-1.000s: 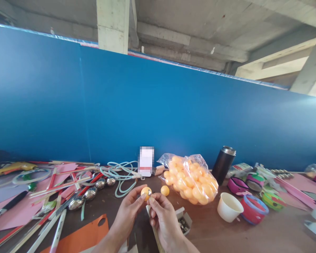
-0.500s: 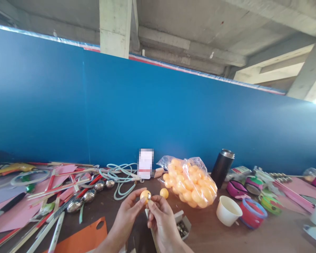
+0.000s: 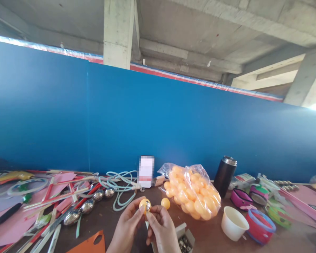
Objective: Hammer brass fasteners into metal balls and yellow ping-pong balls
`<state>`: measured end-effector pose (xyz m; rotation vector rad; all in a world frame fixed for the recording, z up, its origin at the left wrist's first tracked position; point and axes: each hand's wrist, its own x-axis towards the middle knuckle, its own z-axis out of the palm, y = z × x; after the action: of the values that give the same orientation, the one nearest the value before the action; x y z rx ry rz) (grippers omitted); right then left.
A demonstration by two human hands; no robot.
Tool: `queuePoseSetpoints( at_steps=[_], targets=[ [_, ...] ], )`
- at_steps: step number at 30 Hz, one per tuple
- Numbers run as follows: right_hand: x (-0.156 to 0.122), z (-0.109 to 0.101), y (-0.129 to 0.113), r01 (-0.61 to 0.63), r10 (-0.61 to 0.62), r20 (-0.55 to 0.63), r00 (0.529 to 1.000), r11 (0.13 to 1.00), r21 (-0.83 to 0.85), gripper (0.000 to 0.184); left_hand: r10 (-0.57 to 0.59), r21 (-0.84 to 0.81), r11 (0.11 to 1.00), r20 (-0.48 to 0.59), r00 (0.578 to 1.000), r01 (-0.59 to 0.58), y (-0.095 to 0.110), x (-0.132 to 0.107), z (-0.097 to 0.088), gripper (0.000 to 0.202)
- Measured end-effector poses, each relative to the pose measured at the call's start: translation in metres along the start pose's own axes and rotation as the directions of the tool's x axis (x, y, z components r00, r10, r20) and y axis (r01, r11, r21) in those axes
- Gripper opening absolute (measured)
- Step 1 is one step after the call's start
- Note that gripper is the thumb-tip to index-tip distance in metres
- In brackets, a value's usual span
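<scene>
My left hand pinches an orange ping-pong ball between thumb and fingertips, above the dark table. A shiny silver patch shows on the ball's right side. Close against that side, my right hand has its thumb and forefinger pressed together; whatever is between them is too small or hidden to make out. Below and right of my right hand stands an open small box with small shiny metal pieces inside. Another orange ball lies on the table just behind my hands.
A clear bag of orange balls lies right of centre, near a black flask, a white paper cup and a red-blue band. Leftward are silver balls, sticks, pale cord and orange sheet. A blue partition stands behind.
The ball has turned slightly in my fingers, so more of its silver patch shows. The camera has tilted up a little; both hands keep about the same hold.
</scene>
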<state>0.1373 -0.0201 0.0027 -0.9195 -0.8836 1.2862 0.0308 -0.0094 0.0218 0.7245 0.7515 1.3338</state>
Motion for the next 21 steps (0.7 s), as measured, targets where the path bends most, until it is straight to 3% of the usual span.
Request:
queuePoseSetpoints(
  at_steps=[8, 15, 21],
  targets=[
    [-0.011, 0.003, -0.001, 0.029, -0.016, 0.050, 0.999, 0.961, -0.275, 0.035, -0.060, -0.136, 0.989, 0.026, 0.998, 0.063, -0.004, 0.010, -0.014, 0.041],
    [-0.017, 0.006, -0.006, 0.049, -0.026, 0.075, 0.997, 0.948, -0.314, 0.018, -0.042, -0.152, 0.987, 0.085, 0.996, 0.055, -0.002, 0.006, -0.013, 0.039],
    [-0.023, 0.008, -0.008, 0.053, -0.026, 0.088, 0.996, 0.948, -0.314, 0.019, -0.048, -0.067, 0.996, 0.029, 0.998, 0.050, 0.005, 0.001, -0.009, 0.043]
  ],
)
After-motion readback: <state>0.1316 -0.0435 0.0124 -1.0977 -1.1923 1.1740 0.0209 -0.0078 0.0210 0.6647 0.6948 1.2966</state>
